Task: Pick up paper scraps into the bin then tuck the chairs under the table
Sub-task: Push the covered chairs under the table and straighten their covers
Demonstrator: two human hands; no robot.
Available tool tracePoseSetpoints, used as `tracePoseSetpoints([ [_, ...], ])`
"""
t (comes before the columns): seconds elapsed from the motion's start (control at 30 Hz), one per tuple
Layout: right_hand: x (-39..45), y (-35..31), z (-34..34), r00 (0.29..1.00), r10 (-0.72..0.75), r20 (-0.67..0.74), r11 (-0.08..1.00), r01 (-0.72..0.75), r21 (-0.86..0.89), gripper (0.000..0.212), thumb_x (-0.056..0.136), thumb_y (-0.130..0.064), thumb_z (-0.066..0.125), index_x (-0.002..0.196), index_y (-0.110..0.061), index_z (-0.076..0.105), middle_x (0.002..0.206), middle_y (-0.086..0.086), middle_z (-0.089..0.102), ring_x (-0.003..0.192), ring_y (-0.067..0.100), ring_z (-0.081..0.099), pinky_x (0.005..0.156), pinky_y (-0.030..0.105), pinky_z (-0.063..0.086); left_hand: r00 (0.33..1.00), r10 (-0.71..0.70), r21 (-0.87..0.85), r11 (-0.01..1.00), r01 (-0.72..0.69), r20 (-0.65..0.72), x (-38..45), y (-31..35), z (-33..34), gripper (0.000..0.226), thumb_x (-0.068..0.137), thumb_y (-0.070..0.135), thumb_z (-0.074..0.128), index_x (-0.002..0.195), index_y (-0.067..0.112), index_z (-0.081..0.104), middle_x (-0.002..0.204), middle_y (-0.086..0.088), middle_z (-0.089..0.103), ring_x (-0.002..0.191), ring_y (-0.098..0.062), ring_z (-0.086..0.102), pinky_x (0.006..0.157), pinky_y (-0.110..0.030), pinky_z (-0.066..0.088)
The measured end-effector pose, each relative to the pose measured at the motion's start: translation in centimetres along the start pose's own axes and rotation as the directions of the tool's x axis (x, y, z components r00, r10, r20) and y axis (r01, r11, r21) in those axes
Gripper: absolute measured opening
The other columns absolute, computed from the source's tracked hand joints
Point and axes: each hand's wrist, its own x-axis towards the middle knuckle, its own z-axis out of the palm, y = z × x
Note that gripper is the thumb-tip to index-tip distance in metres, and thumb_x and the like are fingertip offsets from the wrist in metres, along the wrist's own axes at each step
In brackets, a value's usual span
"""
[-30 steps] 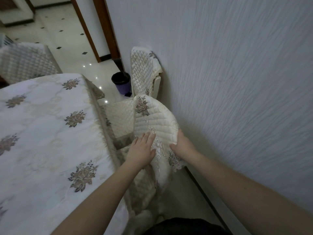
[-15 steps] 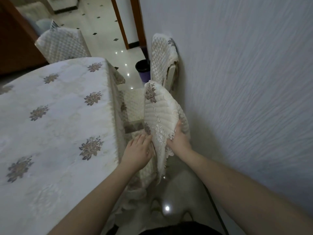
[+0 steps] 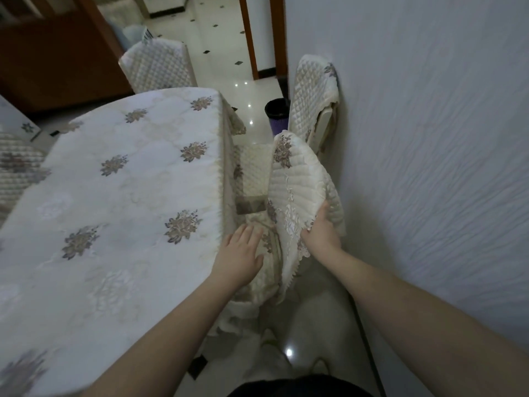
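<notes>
A chair with a quilted cream cover stands between the table and the wall, its seat partly under the tablecloth. My right hand grips the back of this chair from the wall side. My left hand hovers flat, fingers apart, beside the chair's back near the tablecloth's edge, holding nothing. A second covered chair stands farther along the wall. The dark purple bin sits on the floor beyond it. I see no paper scraps.
The white textured wall runs close on the right. Another covered chair stands at the table's far end, and part of one shows at the left. Glossy tiled floor leads to a doorway.
My left hand has come off the chair's back and now hovers open beside it. My view has lifted and shifted, showing more of the table and room. My right hand keeps its grip.
</notes>
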Motion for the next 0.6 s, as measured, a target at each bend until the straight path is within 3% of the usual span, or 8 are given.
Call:
tracePoseSetpoints([
  [0.13,-0.6,0.0,-0.3,1.0,0.004,-0.003,1.0,-0.004,-0.023,0.092,0.089,-0.032,0.058,0.15,-0.018,-0.01,0.116,0.014,0.061,0.099,0.032,0.061,0.067,0.031,0.038,1.0,-0.024,0.02,1.0,0.024,-0.008,-1.0,-0.4,0.0,0.063,0.095,0.043,0.041,0.151,0.02,0.022,0.157,-0.004,0.026,0.145,-0.024,0.02,0.114,-0.041,0.021],
  [0.33,-1.3,-0.3,-0.5,1.0,0.006,0.009,1.0,-0.006,-0.004,0.093,0.09,-0.023,0.056,0.149,-0.017,-0.015,0.121,0.014,0.058,0.101,0.032,0.06,0.068,0.031,0.039,0.999,-0.031,0.04,0.999,0.03,0.015,-1.8,0.6,0.5,0.063,0.095,0.043,0.038,0.151,0.021,0.02,0.158,-0.003,0.025,0.146,-0.022,0.016,0.115,-0.045,0.019],
  [0.5,-1.5,-0.7,-1.2,0.999,0.017,0.04,0.999,-0.019,0.045,0.092,0.091,-0.022,0.054,0.149,-0.02,-0.018,0.14,0.013,0.044,0.109,0.032,0.057,0.071,0.031,0.038,0.999,-0.042,0.092,0.995,0.045,-0.035,-1.9,0.9,-0.1,0.062,0.096,0.046,0.035,0.151,0.022,0.021,0.159,-0.002,0.02,0.148,-0.022,0.008,0.116,-0.05,-0.001],
  [0.6,-2.6,-0.7,-1.0,0.998,0.006,0.066,0.999,-0.009,0.043,0.095,0.089,-0.029,0.054,0.148,-0.024,-0.019,0.149,0.014,0.029,0.118,0.033,0.049,0.079,0.034,0.042,0.997,-0.06,0.117,0.991,0.066,-0.052,-2.5,0.5,0.0,0.063,0.094,0.049,0.03,0.151,0.022,0.024,0.16,-0.002,0.019,0.148,-0.023,0.007,0.115,-0.048,-0.005],
])
